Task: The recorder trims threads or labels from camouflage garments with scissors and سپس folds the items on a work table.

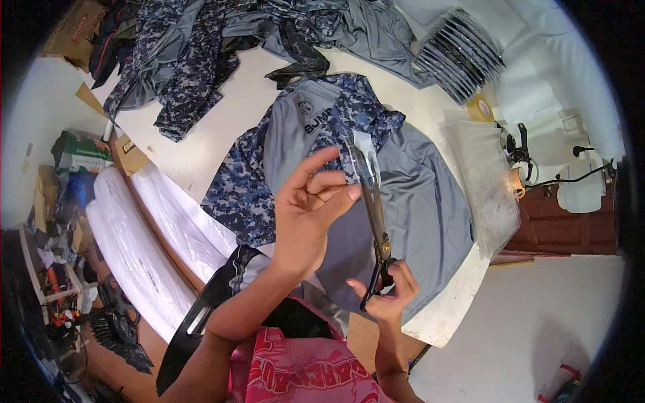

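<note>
**Trimming at the jersey's edge**

While the grey and camouflage jersey [416,201] lies flat on the white table [443,316], the left hand [309,208] pinches a fold of its fabric above the middle. The right hand [390,292] is clenched around the handles of the scissors [373,201], whose long axis runs nearly upright, tips pointing away toward the collar. Closing the blades cleanly calls for taut cloth.

The scene was lit brightly and evenly from above, with soft shadows cast beneath the white worktable [463,295]. Highlights at upper right were blown out. Straight edges were bent by fisheye distortion, and the corners were blackened by vignetting.
</note>
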`<state>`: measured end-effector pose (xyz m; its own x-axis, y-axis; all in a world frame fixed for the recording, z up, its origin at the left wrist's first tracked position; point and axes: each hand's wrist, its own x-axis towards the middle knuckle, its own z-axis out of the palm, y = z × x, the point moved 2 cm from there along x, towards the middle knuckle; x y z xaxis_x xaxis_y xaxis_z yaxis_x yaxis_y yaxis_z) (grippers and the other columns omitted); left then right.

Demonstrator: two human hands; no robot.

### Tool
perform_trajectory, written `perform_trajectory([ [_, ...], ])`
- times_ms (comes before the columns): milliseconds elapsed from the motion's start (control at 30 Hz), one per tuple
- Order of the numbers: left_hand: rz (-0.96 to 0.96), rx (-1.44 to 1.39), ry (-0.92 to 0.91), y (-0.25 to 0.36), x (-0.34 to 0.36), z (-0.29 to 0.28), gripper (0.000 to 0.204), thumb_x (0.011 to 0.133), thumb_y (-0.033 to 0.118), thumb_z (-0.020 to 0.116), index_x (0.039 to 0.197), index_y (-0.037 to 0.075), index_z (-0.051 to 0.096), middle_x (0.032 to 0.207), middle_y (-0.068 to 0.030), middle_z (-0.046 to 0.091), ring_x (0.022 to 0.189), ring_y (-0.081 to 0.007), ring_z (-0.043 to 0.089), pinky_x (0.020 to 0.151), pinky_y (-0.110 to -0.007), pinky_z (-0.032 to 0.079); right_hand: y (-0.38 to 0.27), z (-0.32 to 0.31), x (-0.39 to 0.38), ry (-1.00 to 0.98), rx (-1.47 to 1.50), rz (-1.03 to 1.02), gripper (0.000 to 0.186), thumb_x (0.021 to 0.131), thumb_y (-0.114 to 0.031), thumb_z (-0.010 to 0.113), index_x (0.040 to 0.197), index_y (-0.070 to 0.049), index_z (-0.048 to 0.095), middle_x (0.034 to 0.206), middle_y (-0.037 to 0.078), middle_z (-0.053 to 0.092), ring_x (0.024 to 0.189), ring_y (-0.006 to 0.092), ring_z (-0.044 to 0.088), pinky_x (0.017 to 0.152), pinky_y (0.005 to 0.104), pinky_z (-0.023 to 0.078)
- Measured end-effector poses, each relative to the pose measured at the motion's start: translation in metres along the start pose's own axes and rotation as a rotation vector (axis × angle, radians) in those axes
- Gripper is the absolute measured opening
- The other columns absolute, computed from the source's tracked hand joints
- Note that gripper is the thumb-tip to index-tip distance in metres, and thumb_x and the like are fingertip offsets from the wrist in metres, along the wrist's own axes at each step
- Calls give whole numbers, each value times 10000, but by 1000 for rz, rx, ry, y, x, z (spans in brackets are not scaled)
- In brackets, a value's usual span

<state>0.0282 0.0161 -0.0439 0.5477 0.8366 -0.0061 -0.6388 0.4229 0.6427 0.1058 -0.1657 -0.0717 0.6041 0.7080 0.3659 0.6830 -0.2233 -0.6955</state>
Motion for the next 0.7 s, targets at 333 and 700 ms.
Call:
perform_trajectory([
  [333,61,86,-41,0,-1,0,444,824,-105,666,1242,-26,537,979,-102,683,911,-125,638,820,-238,493,-1,-2,-4,33,-24,-66,491,549,-284,943,662,-24,542,598,18,484,468,105,415,427,239,332],
  [700,77,120,-21,4,-2,1,415,819,-97,681,1209,-49,548,932,-95,683,876,-116,642,800,-230,502,-9,0,0,72,0,-70,445,560,-235,931,652,-32,545,589,22,476,465,116,416,425,246,333],
])
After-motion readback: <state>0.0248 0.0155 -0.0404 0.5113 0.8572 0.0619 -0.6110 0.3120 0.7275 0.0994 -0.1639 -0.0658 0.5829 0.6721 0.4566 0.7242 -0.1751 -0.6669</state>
